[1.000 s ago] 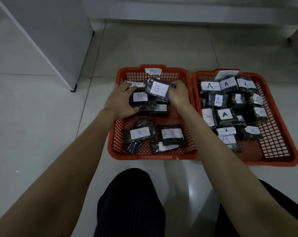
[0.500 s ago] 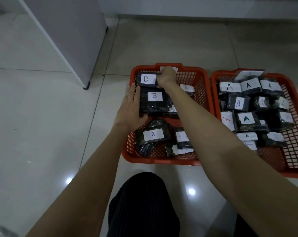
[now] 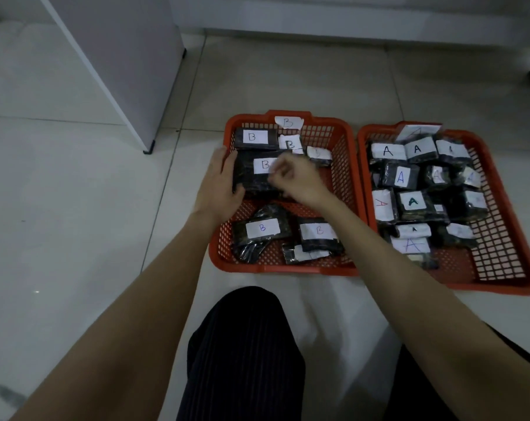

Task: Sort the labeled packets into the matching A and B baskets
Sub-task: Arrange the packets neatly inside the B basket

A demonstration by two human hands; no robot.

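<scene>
We steady the large B packet with our flat, straight-fingered left hand while our blurred right hand, fingers curled seemingly empty, hovers over it in the B basket.

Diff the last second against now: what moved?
The right hand set its B packet at the B basket's far end, let go and pulled back, blurred. The left hand still rests against the big B packet. A basket unchanged.
</scene>
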